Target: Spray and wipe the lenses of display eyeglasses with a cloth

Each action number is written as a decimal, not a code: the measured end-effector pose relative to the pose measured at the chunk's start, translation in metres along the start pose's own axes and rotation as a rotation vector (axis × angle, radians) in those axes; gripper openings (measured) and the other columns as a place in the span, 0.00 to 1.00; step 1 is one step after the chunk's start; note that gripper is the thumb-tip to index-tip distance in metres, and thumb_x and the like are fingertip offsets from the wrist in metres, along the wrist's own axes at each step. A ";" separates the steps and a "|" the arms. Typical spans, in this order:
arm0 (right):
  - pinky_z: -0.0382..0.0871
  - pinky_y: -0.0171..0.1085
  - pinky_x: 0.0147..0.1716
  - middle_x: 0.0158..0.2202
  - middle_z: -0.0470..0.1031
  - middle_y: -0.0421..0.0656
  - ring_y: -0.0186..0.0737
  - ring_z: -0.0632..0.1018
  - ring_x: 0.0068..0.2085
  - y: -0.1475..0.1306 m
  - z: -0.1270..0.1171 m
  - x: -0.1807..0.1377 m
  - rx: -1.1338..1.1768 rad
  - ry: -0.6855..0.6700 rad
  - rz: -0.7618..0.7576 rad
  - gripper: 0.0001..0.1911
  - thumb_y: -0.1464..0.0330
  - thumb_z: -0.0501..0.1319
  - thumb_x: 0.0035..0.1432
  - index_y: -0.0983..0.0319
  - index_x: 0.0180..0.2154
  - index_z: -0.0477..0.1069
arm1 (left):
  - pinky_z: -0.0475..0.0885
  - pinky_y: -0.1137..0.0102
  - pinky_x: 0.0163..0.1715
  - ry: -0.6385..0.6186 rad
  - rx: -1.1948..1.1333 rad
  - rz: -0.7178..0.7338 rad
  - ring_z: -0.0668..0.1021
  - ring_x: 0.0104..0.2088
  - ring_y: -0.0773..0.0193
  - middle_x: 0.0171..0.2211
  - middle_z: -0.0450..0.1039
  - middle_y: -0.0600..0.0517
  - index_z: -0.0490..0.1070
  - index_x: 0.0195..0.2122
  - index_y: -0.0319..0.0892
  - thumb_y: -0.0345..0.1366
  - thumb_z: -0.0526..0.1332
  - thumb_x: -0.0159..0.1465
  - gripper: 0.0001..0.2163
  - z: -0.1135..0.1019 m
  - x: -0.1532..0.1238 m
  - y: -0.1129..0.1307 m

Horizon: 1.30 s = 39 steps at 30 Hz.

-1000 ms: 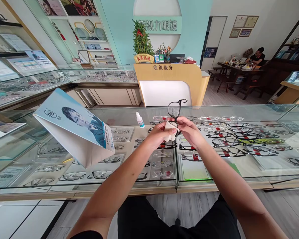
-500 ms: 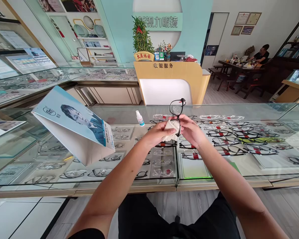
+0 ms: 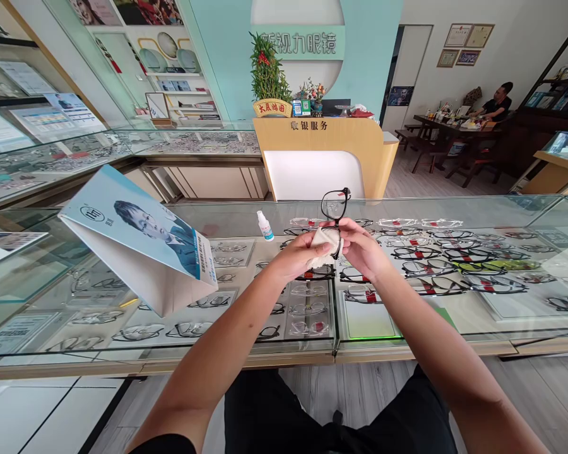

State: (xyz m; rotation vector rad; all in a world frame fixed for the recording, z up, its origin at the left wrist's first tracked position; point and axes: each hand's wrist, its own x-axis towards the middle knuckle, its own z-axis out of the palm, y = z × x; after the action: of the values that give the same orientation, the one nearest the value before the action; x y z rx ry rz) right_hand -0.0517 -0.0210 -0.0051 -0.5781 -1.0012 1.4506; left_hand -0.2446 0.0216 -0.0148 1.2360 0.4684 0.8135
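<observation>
Optical shop, long glass counter (image 3: 454, 328) in front of me with trays of frames under the glass. My left hand (image 3: 299, 255) and right hand (image 3: 362, 249) meet above the middle of the counter, nearer its far edge than its near edge. Right grip closed on black glasses (image 3: 335, 207), pinched low on the frame, held upright with one lens sticking up above my fingers. Left grip closed on a pale cloth (image 3: 325, 239), bunched and pressed against the lower part of the glasses. Small white spray bottle (image 3: 265, 226) stands on the counter near the far edge, left of my hands, apart from them. Folded blue display card (image 3: 142, 243) stands tented on the left part of the counter. Yellow cashier desk (image 3: 322, 151) behind the counter. Another person (image 3: 498, 99) sits at a table far right.
</observation>
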 end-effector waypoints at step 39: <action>0.64 0.40 0.34 0.41 0.82 0.38 0.40 0.69 0.34 0.013 0.004 -0.002 -0.135 0.101 -0.113 0.17 0.59 0.78 0.52 0.52 0.42 0.80 | 0.76 0.69 0.35 0.333 -0.019 0.165 0.82 0.34 0.64 0.34 0.84 0.52 0.84 0.41 0.42 0.64 0.84 0.51 0.32 0.022 0.007 -0.021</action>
State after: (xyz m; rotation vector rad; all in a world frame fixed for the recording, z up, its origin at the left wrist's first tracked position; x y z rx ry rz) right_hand -0.0620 -0.0229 -0.0143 -0.6752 -1.0409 1.2488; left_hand -0.2188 0.0104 -0.0272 1.1353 0.6311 1.1706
